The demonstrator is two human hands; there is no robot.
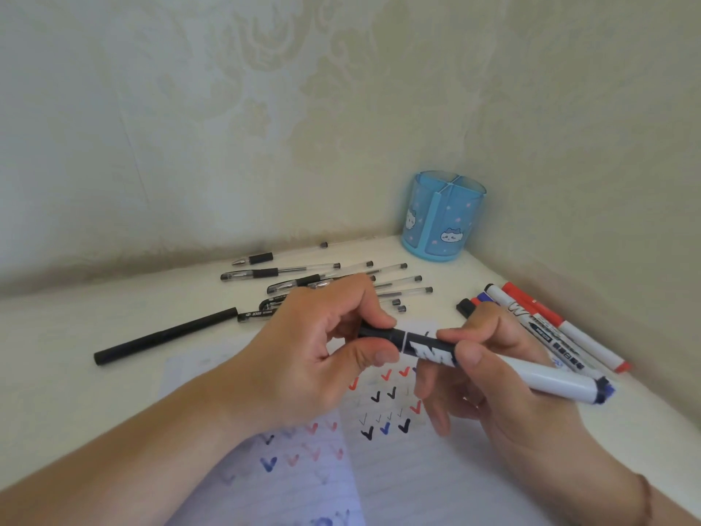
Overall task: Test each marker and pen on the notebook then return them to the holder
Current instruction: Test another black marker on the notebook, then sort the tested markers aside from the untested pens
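You hold a white marker (493, 364) with both hands above the open notebook (398, 468). Your left hand (303, 358) has its grip closed on the dark cap (379, 332), pinched between thumb and fingers. Your right hand (504, 377) grips the barrel, whose blue-stained end points right. The notebook lies on the table (76, 373), its pages covered in red, blue and black ticks. The blue holder (442, 218) stands in the far corner. Gel pens (322, 279) lie scattered behind your left hand; more markers (550, 328) lie near the right wall.
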